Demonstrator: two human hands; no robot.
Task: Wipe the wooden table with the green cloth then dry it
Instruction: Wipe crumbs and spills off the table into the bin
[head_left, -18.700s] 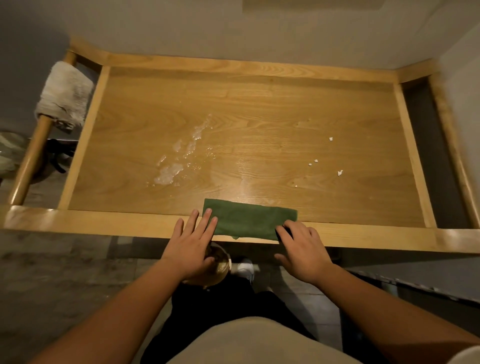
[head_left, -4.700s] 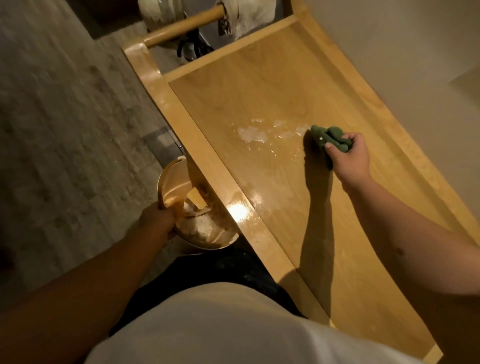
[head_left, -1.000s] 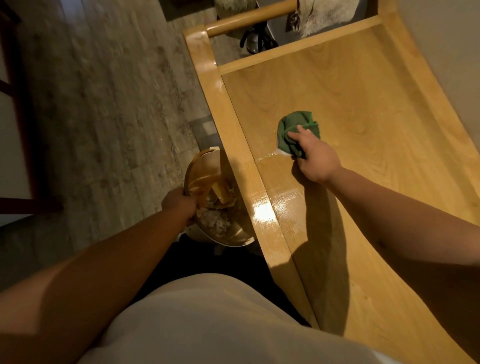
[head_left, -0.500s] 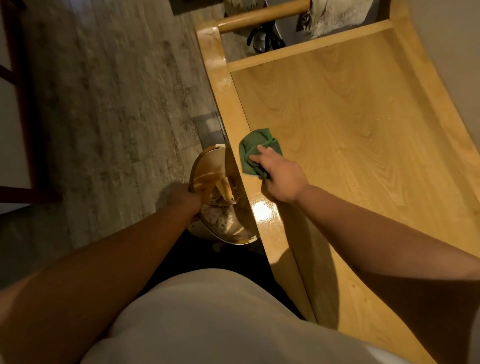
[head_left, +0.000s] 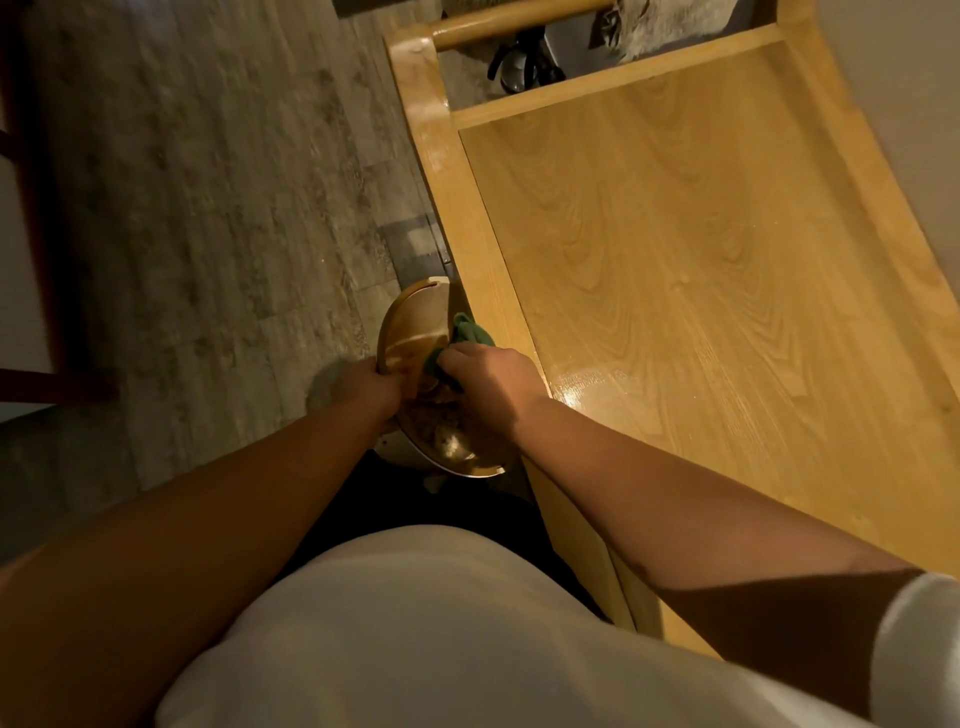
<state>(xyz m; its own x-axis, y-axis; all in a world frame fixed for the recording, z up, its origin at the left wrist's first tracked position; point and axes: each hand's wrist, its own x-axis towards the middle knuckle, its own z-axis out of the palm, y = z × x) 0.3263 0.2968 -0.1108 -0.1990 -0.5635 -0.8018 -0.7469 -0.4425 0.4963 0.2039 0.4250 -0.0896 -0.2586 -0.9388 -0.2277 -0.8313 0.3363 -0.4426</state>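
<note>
My right hand (head_left: 491, 387) grips the bunched green cloth (head_left: 465, 335) just past the table's near rim, over a round metal bowl (head_left: 415, 327). My left hand (head_left: 371, 387) grips the bowl's left rim and holds it below the table edge. Wet scraps lie in the bowl's bottom. The wooden table (head_left: 701, 270) stretches to the right, its top glossy with a wet sheen near my right wrist.
A whitish towel (head_left: 660, 26) hangs on the wooden rail (head_left: 514, 21) at the table's far end. A dark object (head_left: 524, 65) lies on the floor below the rail. Grey plank flooring (head_left: 182, 208) fills the left side. A wall runs along the table's right side.
My right hand has dragged the green cloth across the table toward the near rim and off it, over the bowl. My left hand keeps holding the bowl at the edge.
</note>
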